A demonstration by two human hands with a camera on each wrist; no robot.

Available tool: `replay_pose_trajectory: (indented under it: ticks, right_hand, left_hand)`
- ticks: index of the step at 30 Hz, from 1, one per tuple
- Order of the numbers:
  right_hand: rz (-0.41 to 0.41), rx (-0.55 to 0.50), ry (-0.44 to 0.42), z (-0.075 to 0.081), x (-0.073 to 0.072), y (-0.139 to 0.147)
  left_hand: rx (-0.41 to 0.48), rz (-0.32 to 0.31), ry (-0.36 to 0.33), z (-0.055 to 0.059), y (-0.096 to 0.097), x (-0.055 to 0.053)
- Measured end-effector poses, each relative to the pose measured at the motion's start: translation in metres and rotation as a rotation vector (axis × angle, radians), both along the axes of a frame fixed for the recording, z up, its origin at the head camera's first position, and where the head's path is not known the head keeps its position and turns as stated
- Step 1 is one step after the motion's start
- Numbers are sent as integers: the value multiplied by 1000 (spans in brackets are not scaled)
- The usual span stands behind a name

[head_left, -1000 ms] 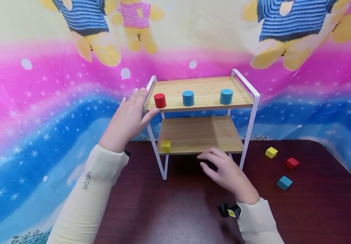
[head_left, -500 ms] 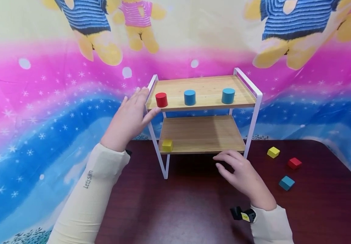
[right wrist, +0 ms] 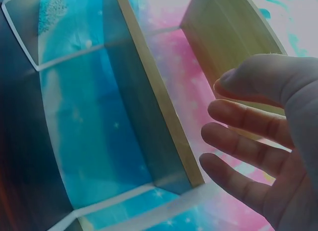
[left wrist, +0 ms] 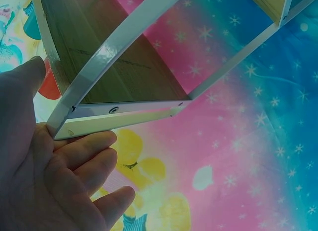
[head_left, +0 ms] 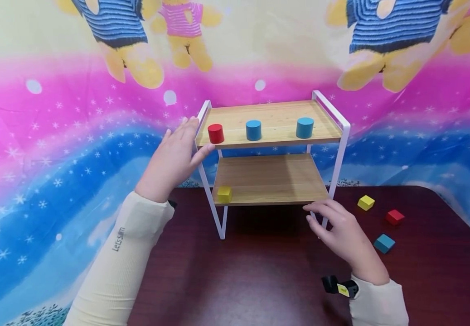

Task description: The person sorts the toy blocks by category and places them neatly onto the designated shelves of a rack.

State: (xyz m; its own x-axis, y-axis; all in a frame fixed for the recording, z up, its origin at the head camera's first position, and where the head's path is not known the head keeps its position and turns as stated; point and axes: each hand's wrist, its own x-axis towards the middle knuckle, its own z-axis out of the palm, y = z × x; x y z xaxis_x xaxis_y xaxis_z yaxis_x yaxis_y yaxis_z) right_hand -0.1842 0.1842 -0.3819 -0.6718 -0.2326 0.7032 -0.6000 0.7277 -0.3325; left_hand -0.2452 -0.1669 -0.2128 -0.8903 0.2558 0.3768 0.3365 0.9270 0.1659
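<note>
In the head view my left hand (head_left: 169, 160) rests against the top left corner of a two-tier shelf (head_left: 275, 179), its fingers fairly straight. The left wrist view shows the white frame (left wrist: 114, 54) between thumb and fingers. A red cylinder (head_left: 215, 134) stands beside that thumb on the top board. Further right are a blue cylinder (head_left: 253, 130) and a second blue cylinder (head_left: 304, 128). A yellow cube (head_left: 224, 194) sits at the left of the lower board. My right hand (head_left: 345, 233), fingers loosely bent and holding nothing, is in front of the shelf's right leg.
On the dark table (head_left: 239, 280), right of the shelf, lie a yellow block (head_left: 366, 203), a red block (head_left: 394, 217) and a blue block (head_left: 384, 243). A printed cloth (head_left: 75, 113) hangs behind.
My right hand has moved rightward, from before the middle of the lower board to the shelf's right leg. The left hand stays at its corner; the blocks and cylinders keep their places.
</note>
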Motion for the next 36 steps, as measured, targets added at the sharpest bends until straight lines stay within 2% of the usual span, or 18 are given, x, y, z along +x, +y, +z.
replay_pose_trajectory:
  ticks: [6, 16, 21, 28, 36]
  right_hand:
    - [-36, -25, 7, 0, 0, 11]
    - [-93, -113, 96, 3, 1, 28]
    - [-198, -194, 111, 4, 4, 35]
    - [-341, -279, 54, 1, 5, 47]
    - [-452, -292, -70, -8, 2, 63]
  left_hand:
    - [0, 2, -1, -1, -1, 0]
    - [5, 3, 0, -1, -2, -1]
    - [6, -3, 0, 0, -2, -1]
    - [-1, -3, 2, 2, -1, 0]
    - [-4, -4, -4, 2, -1, 1]
